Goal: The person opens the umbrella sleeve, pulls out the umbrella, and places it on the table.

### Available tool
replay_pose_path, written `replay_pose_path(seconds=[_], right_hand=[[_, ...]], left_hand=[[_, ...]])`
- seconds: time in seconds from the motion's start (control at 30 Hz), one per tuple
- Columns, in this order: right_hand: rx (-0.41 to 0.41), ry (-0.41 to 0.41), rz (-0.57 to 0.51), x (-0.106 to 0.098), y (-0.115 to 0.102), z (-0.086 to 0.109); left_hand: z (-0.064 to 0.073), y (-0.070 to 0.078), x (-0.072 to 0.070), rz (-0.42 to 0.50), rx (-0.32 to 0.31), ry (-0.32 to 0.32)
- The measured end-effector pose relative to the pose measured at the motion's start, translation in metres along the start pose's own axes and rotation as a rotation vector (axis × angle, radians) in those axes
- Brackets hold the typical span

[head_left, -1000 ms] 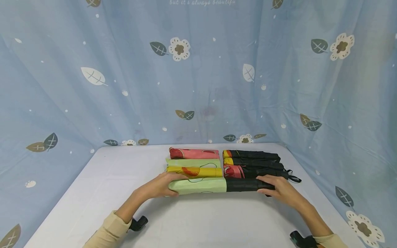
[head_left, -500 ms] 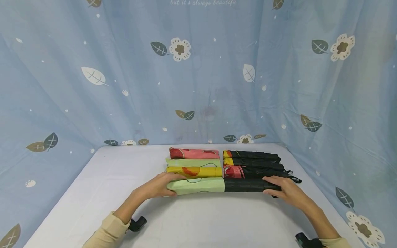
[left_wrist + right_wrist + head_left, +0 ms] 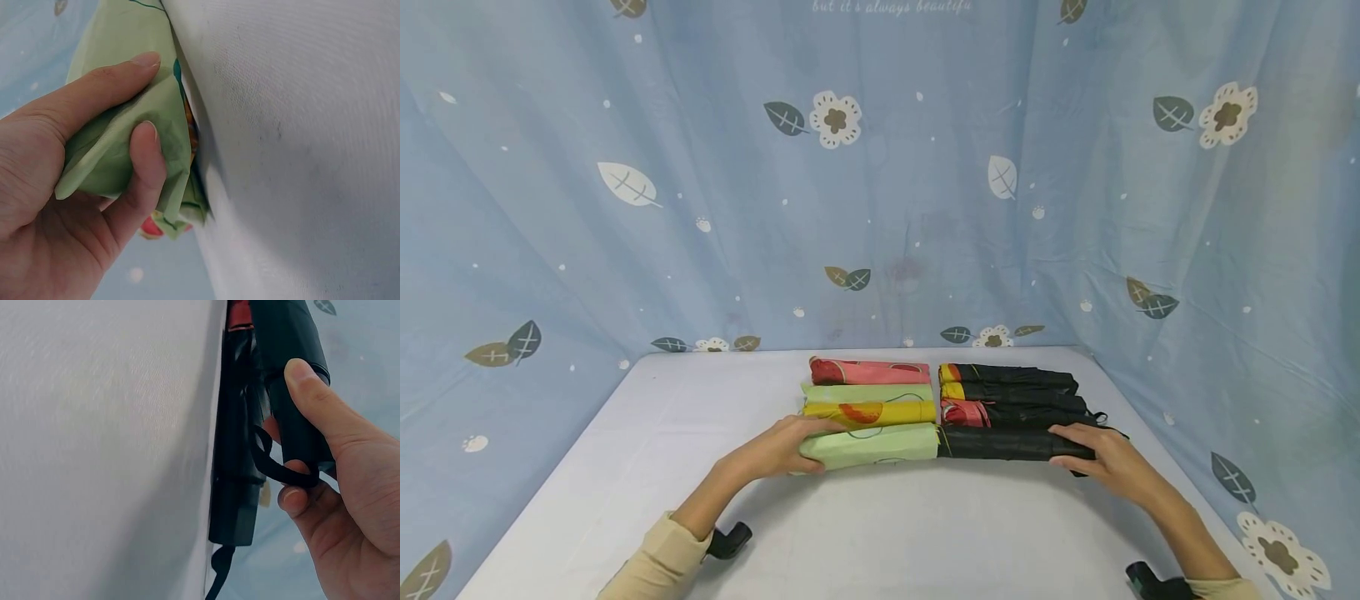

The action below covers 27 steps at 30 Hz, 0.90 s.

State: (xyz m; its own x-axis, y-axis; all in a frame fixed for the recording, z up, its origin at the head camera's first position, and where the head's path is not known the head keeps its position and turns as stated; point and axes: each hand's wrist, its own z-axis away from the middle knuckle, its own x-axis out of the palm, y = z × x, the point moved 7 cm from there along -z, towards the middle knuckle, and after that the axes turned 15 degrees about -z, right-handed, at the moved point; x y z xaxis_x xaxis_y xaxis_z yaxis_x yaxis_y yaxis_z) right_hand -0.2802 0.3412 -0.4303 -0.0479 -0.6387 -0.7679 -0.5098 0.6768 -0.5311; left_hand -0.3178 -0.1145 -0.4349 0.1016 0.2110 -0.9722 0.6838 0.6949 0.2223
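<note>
A light green umbrella sleeve (image 3: 868, 446) lies lengthwise at the front of the row, with a black folded umbrella (image 3: 1000, 442) reaching out of its right end. My left hand (image 3: 778, 450) grips the sleeve's left end; in the left wrist view the thumb and fingers (image 3: 147, 147) pinch its loose cloth. With my right hand (image 3: 1108, 457) I hold the umbrella's black end. Its wrist strap (image 3: 269, 465) loops beside my fingers in the right wrist view. The part of the umbrella inside the sleeve is hidden.
Behind the held pair lie a yellow sleeve (image 3: 898, 412), another green sleeve (image 3: 865, 393) and a pink sleeve (image 3: 872, 372). To their right are folded black umbrellas, one with red cloth (image 3: 965, 412) and two with yellow ends (image 3: 952, 390). A blue patterned curtain (image 3: 910, 208) encloses the white table (image 3: 880, 533).
My right hand has moved right with the umbrella, and more of its black length shows outside the sleeve. My left hand and the green sleeve have shifted slightly left.
</note>
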Motion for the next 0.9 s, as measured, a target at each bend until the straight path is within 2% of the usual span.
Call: replay_pose_path(seconds=[0.37, 0.67, 0.9], right_hand=[[0.041, -0.017, 0.023, -0.01, 0.016, 0.009], [0.109, -0.083, -0.048, -0.015, 0.034, 0.007], [0.111, -0.107, 0.004, -0.011, 0.042, 0.008]], left_hand=[[0.001, -0.001, -0.001, -0.002, -0.006, 0.004], [0.001, -0.001, -0.004, -0.008, -0.016, 0.022], [0.003, 0.001, -0.008, -0.029, -0.009, 0.058]])
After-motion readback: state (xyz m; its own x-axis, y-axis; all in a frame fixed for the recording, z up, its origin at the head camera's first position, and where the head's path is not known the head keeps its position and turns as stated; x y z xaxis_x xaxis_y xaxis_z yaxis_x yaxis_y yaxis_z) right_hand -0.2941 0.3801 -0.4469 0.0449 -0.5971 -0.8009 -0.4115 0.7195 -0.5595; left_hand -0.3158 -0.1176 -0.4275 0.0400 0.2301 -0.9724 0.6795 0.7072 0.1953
